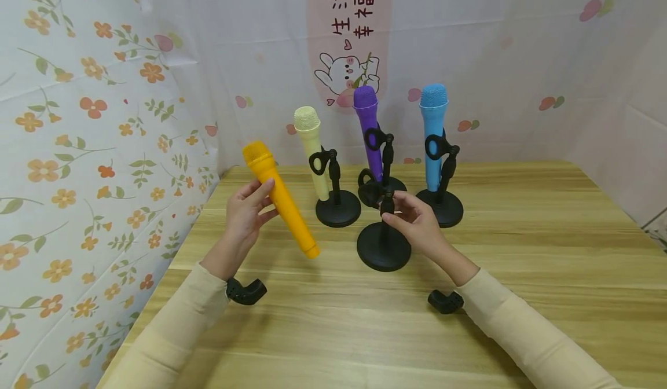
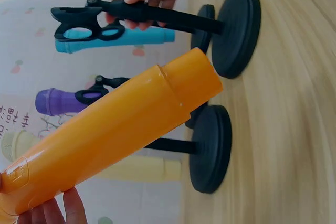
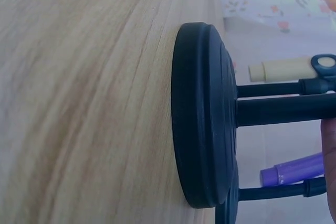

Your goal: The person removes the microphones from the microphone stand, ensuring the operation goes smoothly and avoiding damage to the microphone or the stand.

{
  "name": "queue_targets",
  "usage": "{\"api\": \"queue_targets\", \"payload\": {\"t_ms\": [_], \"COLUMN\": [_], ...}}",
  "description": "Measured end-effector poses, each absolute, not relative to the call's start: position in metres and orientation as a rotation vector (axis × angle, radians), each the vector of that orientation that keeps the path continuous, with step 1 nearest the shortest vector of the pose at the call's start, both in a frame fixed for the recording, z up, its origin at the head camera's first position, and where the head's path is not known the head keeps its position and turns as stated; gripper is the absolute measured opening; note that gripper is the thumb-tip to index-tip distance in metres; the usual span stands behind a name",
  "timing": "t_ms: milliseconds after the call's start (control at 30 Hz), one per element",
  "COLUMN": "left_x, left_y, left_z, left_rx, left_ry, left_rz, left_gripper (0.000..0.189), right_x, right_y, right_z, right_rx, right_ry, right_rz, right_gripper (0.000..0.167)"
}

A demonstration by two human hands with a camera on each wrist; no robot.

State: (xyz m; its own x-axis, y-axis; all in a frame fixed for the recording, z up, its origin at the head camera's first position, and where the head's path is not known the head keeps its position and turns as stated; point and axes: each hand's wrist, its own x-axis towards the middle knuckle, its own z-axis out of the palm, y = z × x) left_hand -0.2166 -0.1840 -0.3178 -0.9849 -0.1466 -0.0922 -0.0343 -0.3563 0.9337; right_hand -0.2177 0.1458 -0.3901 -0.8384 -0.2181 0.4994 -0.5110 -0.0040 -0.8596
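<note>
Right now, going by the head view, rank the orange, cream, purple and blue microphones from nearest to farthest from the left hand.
1. Orange microphone: held in the left hand.
2. Cream microphone: left of the three at the back.
3. Purple microphone: middle of those three.
4. Blue microphone: right of those three.

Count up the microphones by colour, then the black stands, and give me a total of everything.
Orange microphone: 1
Pale yellow microphone: 1
Purple microphone: 1
Blue microphone: 1
Black stands: 4
Total: 8
</note>
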Motion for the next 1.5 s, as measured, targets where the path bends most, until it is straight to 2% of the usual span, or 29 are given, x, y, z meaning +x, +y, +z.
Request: {"api": "queue_targets", "payload": {"t_ms": [533, 767, 900, 1100, 1333, 1400, 1500], "left_x": [-0.212, -0.208, -0.206, -0.204, -0.2, -0.2, -0.199], "left_y": [-0.215, -0.229, -0.236, -0.246, -0.264, -0.269, -0.274], "left_z": [-0.329, -0.333, -0.337, -0.34, -0.343, -0.344, -0.346], "left_rx": [0.355, 0.365, 0.377, 0.386, 0.387, 0.367, 0.34], "left_ry": [-1.968, -2.056, -2.107, -2.204, -2.366, -2.406, -2.453], "left_rz": [-2.406, -2.372, -2.342, -2.293, -2.237, -2.23, -2.215], "left_gripper": [0.029, 0.018, 0.018, 0.031, 0.062, 0.062, 0.051], "right_x": [-0.222, -0.222, -0.222, -0.223, -0.227, -0.228, -0.229], "right_y": [0.144, 0.14, 0.135, 0.126, 0.109, 0.105, 0.098], "right_z": [-0.387, -0.384, -0.381, -0.377, -0.37, -0.369, -0.367], "right_rx": [0.757, 0.753, 0.743, 0.723, 0.745, 0.743, 0.74], "right_ry": [-2.099, -2.138, -2.154, -2.184, -2.14, -2.136, -2.133], "right_rz": [1.874, 1.849, 1.827, 1.793, 1.853, 1.854, 1.869], "right_gripper": [0.033, 0.033, 0.033, 0.034, 0.038, 0.039, 0.038]}}
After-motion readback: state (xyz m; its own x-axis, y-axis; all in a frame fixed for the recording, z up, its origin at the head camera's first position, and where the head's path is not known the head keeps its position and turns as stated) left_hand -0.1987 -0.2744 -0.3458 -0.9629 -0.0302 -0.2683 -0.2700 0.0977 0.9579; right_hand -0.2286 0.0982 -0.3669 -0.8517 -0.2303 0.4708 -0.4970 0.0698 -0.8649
